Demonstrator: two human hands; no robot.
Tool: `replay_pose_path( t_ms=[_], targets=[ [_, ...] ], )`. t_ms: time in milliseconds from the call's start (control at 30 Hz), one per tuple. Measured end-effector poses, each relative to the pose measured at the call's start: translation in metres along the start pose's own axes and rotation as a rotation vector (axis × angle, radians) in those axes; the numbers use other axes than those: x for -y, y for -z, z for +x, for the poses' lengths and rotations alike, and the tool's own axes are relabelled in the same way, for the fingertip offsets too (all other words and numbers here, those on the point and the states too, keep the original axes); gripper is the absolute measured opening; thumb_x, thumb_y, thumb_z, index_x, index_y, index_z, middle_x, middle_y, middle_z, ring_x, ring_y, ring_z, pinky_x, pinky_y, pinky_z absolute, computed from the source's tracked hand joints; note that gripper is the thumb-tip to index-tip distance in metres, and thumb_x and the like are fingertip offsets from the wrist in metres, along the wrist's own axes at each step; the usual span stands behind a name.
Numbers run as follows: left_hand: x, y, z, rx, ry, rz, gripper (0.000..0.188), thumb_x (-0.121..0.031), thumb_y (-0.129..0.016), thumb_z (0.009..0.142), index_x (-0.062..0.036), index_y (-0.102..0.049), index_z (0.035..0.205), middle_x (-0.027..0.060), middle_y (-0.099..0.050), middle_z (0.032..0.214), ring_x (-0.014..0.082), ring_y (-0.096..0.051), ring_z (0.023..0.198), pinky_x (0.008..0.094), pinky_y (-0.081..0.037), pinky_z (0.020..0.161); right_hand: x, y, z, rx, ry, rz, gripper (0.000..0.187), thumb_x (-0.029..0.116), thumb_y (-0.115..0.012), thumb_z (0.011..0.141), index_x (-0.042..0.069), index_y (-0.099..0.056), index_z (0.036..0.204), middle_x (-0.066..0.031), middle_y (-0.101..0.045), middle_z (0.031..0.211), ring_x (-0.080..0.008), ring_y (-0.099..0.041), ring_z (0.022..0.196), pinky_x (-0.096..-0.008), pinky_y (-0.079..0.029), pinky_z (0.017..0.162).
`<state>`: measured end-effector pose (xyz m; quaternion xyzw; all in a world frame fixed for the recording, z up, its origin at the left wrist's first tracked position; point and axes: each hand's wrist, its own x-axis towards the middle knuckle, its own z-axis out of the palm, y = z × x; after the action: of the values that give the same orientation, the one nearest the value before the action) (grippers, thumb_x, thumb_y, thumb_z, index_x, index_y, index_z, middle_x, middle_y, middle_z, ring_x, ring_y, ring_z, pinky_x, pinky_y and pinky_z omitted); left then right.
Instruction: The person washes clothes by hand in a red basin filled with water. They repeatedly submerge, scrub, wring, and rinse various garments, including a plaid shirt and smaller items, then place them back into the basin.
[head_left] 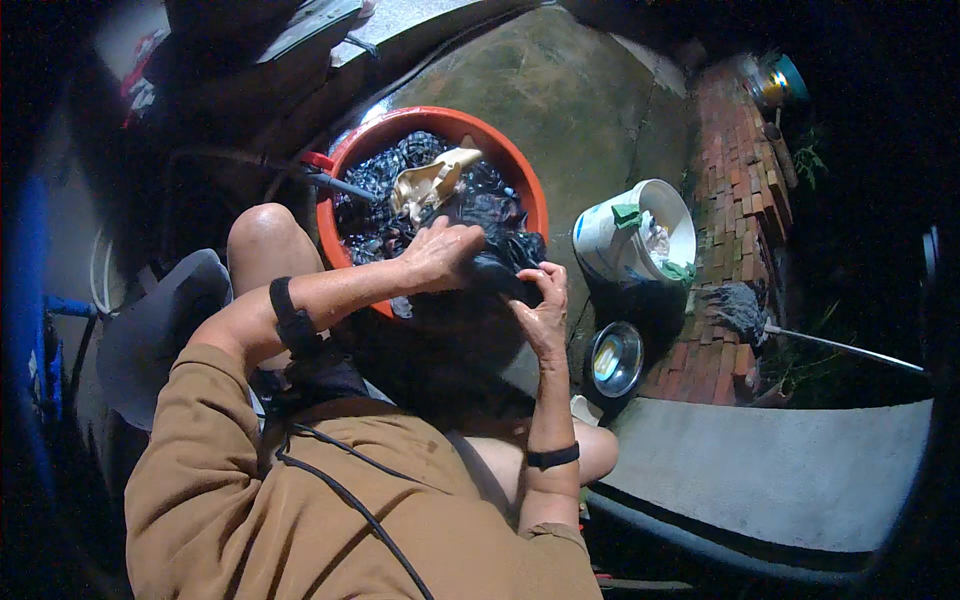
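Observation:
My left hand is closed on a dark wet garment at the near side of an orange-red basin. Fingers bent, my right hand grips the same garment by its right end. The cloth hangs bunched between both hands over the near rim, and its lower part is lost in shadow. Water and dark patterned clothes fill the basin. On top of them lies a beige, cream-coloured piece, perhaps a garment with cups. A grey pipe with a red end reaches over the left rim.
Right of the basin stands a white bucket with green and pale cloths in it. A shiny metal bowl holds something yellowish. Farther right are stacked bricks, a grey mop and a pale slab. Wet concrete floor stretches beyond.

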<state>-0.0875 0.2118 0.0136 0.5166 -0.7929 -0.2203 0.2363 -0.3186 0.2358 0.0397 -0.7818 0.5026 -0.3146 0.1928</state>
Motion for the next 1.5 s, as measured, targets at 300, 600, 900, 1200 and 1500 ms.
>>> replay_pose_path(
  t_ms=[300, 600, 900, 1200, 1500],
  targets=[
    [0.025, -0.034, -0.022, 0.367, 0.128, 0.424, 0.139, -0.055, -0.089, 0.038, -0.0257, -0.015, 0.152, 0.0129, 0.001, 0.158, 0.0525, -0.005, 0.14, 0.0751, -0.023, 0.099, -0.05, -0.064, 0.017, 0.04, -0.171, -0.26, 0.077, 0.055, -0.067, 0.079, 0.023, -0.039, 0.144, -0.0185, -0.025, 0.15, -0.0431, -0.019, 0.138, -0.0618, -0.026, 0.106],
    [0.112, -0.079, 0.04, 0.291, 0.185, 0.431, 0.14, -0.039, -0.093, 0.045, -0.0316, -0.003, 0.152, 0.0137, 0.002, 0.158, 0.0545, -0.018, 0.135, 0.0685, -0.028, 0.102, -0.108, -0.147, 0.094, 0.206, -0.333, -0.588, 0.078, 0.062, -0.059, 0.08, 0.034, -0.029, 0.146, -0.0182, -0.019, 0.152, -0.05, -0.019, 0.136, -0.0777, -0.021, 0.096],
    [0.142, -0.077, 0.12, 0.279, 0.305, 0.397, 0.124, -0.026, -0.088, 0.056, -0.0358, -0.009, 0.152, 0.0148, -0.021, 0.154, 0.0418, -0.027, 0.138, 0.058, -0.033, 0.106, -0.15, -0.156, 0.193, 0.314, -0.359, -0.741, 0.074, 0.069, -0.052, 0.081, 0.026, -0.045, 0.14, -0.0176, -0.041, 0.141, -0.044, -0.034, 0.13, -0.0684, -0.029, 0.099],
    [0.134, -0.092, 0.111, 0.21, 0.428, 0.426, 0.123, -0.024, -0.083, 0.063, -0.042, 0.001, 0.151, 0.0151, -0.029, 0.153, 0.0397, -0.036, 0.133, 0.058, -0.031, 0.105, -0.144, -0.154, 0.183, 0.287, -0.362, -0.649, 0.066, 0.064, -0.052, 0.084, 0.024, -0.049, 0.137, -0.016, -0.045, 0.138, -0.0401, -0.037, 0.129, -0.066, -0.025, 0.102],
    [0.1, -0.085, 0.055, 0.13, 0.276, 0.405, 0.114, -0.024, -0.086, 0.058, -0.0335, -0.019, 0.15, 0.0149, -0.036, 0.141, 0.0372, -0.043, 0.12, 0.0547, -0.038, 0.096, -0.11, -0.122, 0.087, -0.016, -0.039, -0.59, 0.032, 0.034, -0.068, 0.081, 0.016, -0.058, 0.106, -0.007, -0.056, 0.103, -0.0308, -0.052, 0.103, -0.0493, -0.043, 0.081]
  ],
)
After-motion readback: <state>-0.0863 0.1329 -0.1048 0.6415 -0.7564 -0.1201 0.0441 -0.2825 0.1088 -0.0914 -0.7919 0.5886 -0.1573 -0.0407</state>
